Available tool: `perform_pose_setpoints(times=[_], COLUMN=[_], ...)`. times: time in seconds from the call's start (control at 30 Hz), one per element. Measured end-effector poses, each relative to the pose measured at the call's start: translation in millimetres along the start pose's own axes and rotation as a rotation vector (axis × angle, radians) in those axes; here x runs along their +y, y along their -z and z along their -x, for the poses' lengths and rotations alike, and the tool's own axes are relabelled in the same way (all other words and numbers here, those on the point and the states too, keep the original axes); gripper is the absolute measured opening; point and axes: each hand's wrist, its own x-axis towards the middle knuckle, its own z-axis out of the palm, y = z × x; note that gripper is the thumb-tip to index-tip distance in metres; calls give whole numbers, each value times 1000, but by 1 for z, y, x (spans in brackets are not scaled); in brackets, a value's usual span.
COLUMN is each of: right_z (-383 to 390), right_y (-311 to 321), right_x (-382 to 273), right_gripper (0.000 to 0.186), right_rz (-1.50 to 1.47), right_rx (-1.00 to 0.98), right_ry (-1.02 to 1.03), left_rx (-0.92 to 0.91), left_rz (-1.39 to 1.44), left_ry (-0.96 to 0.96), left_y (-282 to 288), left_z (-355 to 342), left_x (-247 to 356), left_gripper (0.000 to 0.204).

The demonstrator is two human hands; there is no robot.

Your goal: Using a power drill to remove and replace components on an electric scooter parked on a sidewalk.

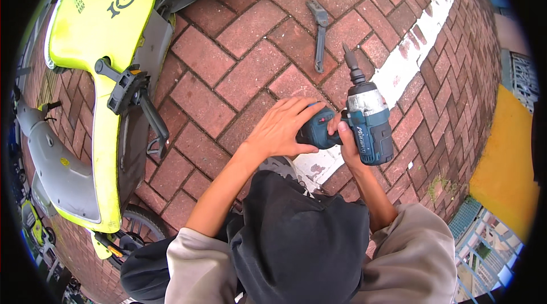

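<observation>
Red brick paving point(250, 70), its blocks laid at angles to one another, spreads on both sides of a worn white painted stripe point(419, 45). Right of the stripe, green weeds point(441, 185) grow between bricks; farther right of it lie a yellow surface point(504, 156) and pale blue bars point(474, 278). Daylight brightens the stripe.

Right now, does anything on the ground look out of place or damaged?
A dark, arm-shaped part lies loose on the brick paving, apart from the nearest bike. The white painted line looks patchy, brick showing through.
</observation>
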Motion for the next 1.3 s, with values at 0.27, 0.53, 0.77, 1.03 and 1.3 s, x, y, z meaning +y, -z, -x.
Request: perform_pose_setpoints(times=[0.27,0.53,0.77,1.03,1.3], right_z=[32,46,33,-2,-12], right_y=[102,136,216,144,106], right_x=[57,27,-8,-70,-95], right_gripper=[10,62,88,81,66], right_rz=[423,473,276,651,608], right_rx=[297,34,-404,160,178], right_ry=[96,29,-326,-120,-153], left_rx=[-130,-17,-95,-170,208], left_rz=[-20,-48,-123,-248,-51], left_ry=[291,457,479,569,927], left_y=[-13,-16,-20,-37,-84], left_z=[9,-32,-68,-108,-131], left_x=[-35,-48,-64,-112,-129], left_gripper=[55,51,45,48,64])
